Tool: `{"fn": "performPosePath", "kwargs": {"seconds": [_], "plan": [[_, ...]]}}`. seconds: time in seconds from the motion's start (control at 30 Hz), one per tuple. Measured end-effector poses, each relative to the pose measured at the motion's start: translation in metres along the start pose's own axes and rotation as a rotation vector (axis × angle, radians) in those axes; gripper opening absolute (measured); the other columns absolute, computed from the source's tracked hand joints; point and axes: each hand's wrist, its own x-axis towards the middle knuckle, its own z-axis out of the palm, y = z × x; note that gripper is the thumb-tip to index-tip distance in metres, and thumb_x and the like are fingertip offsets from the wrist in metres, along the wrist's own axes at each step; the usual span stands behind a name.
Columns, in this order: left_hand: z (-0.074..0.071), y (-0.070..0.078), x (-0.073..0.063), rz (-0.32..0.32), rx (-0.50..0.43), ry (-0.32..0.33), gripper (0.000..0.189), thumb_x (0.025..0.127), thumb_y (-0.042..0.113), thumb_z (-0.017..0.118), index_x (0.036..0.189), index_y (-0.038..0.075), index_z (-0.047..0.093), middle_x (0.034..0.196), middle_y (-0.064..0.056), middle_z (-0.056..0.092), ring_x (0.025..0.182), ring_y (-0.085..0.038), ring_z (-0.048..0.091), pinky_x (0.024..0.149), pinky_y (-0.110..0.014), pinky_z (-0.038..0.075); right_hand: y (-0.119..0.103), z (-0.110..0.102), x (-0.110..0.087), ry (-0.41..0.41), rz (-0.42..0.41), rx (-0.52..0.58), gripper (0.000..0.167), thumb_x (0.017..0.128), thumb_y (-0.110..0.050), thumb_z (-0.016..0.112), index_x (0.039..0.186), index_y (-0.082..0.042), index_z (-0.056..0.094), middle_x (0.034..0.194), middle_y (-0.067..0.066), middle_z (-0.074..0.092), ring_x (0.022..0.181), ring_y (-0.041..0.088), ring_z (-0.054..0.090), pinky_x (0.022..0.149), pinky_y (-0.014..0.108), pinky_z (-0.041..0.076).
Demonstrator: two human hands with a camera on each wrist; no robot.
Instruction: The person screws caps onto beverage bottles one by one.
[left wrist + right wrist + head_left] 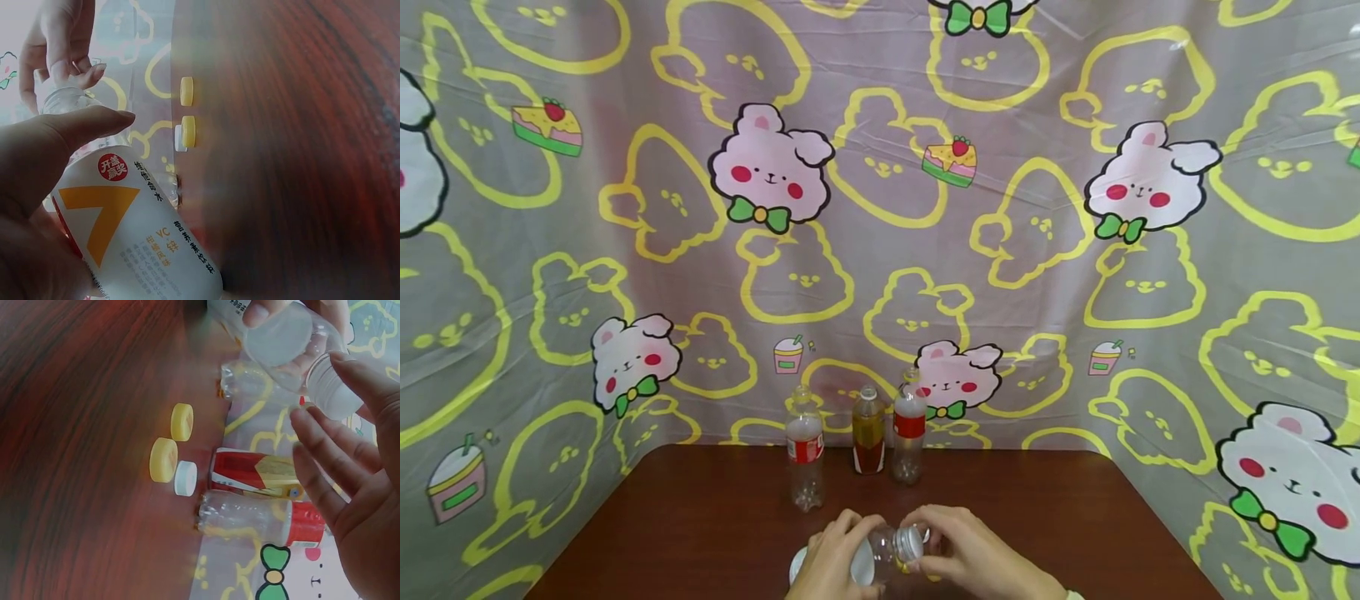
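A clear bottle with a white label and an orange 7 (103, 219) lies tilted in my left hand (837, 554), its fingers and thumb wrapped round the body. The neck points right in the head view. A whitish cap (342, 401) tops the neck (910, 543). There the thumb and fingers of my right hand (972, 546) come round the cap from either side, the thumb resting at its edge in the right wrist view. Below the right hand, two yellow caps (164, 460) and a white cap (185, 479) lie on the table.
At the back of the brown table (700, 517) stand a bottle with a red label (806, 450), a red-and-yellow bottle (868, 433) and another red-labelled bottle (910, 425). A patterned curtain (880, 242) hangs behind and along both sides.
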Motion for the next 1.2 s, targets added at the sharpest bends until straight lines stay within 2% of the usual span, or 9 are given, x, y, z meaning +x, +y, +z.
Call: {"fn": "performPosePath", "kwargs": {"seconds": [0.17,0.33,0.53,0.63,0.73,0.87,1.03,1.2], "plan": [[0.0,-0.001,0.001,-0.001,-0.011,-0.002,0.069,0.072,0.033,0.092,0.133,0.026,0.061,0.107,0.007,0.054,0.087,-0.014,0.055,0.072,-0.053,0.046,0.002,0.003,0.001,0.054,-0.037,-0.007,0.026,0.096,-0.033,0.073,0.118,-0.021,0.067,0.096,-0.01,0.071,0.078,0.0,0.065,0.065,0.023,0.055],[0.0,-0.001,0.0,0.013,-0.024,0.013,0.069,0.071,0.032,0.093,0.133,0.026,0.063,0.107,0.008,0.054,0.087,-0.012,0.055,0.073,-0.053,0.046,-0.001,0.005,0.002,0.087,0.02,-0.054,0.024,0.096,-0.039,0.072,0.111,-0.02,0.07,0.083,-0.016,0.068,0.07,-0.002,0.062,0.059,0.021,0.051],[0.001,-0.001,-0.001,0.058,0.003,0.088,0.069,0.067,0.032,0.095,0.13,0.027,0.064,0.104,0.009,0.056,0.086,-0.009,0.056,0.07,-0.044,0.046,-0.003,0.009,0.003,0.136,0.062,-0.169,0.026,0.097,-0.047,0.067,0.105,-0.022,0.069,0.073,-0.021,0.061,0.061,-0.004,0.054,0.053,0.02,0.044],[0.003,-0.002,0.0,0.043,-0.022,0.103,0.069,0.067,0.032,0.094,0.129,0.028,0.064,0.105,0.008,0.057,0.082,-0.008,0.056,0.068,-0.04,0.045,-0.001,0.011,0.002,0.156,0.043,-0.189,0.026,0.099,-0.048,0.063,0.109,-0.024,0.068,0.077,-0.021,0.062,0.066,-0.004,0.055,0.057,0.021,0.046],[0.003,-0.003,0.0,0.025,-0.064,0.108,0.07,0.067,0.033,0.094,0.13,0.027,0.064,0.106,0.007,0.058,0.081,-0.008,0.057,0.068,-0.04,0.044,-0.001,0.011,0.001,0.164,-0.01,-0.205,0.029,0.101,-0.046,0.062,0.121,-0.025,0.066,0.094,-0.019,0.066,0.078,-0.002,0.059,0.065,0.023,0.05],[0.003,-0.004,0.001,0.025,-0.101,0.121,0.071,0.067,0.031,0.094,0.131,0.026,0.064,0.106,0.008,0.058,0.083,-0.01,0.059,0.069,-0.042,0.043,-0.001,0.011,0.0,0.16,-0.081,-0.294,0.036,0.102,-0.044,0.061,0.134,-0.027,0.062,0.113,-0.017,0.065,0.089,0.002,0.061,0.074,0.024,0.052],[0.002,-0.004,0.0,0.054,-0.086,0.134,0.071,0.066,0.031,0.094,0.13,0.028,0.064,0.106,0.01,0.058,0.083,-0.007,0.059,0.069,-0.038,0.043,-0.001,0.012,0.002,0.179,-0.107,-0.347,0.033,0.102,-0.043,0.061,0.131,-0.027,0.064,0.112,-0.018,0.066,0.089,0.0,0.06,0.075,0.025,0.052],[0.003,-0.004,-0.001,0.063,-0.079,0.137,0.07,0.066,0.031,0.095,0.13,0.029,0.064,0.105,0.011,0.057,0.084,-0.007,0.058,0.07,-0.037,0.044,0.003,0.013,0.003,0.182,-0.12,-0.271,0.028,0.101,-0.038,0.064,0.126,-0.026,0.065,0.104,-0.018,0.065,0.08,-0.002,0.057,0.068,0.02,0.05]]}}
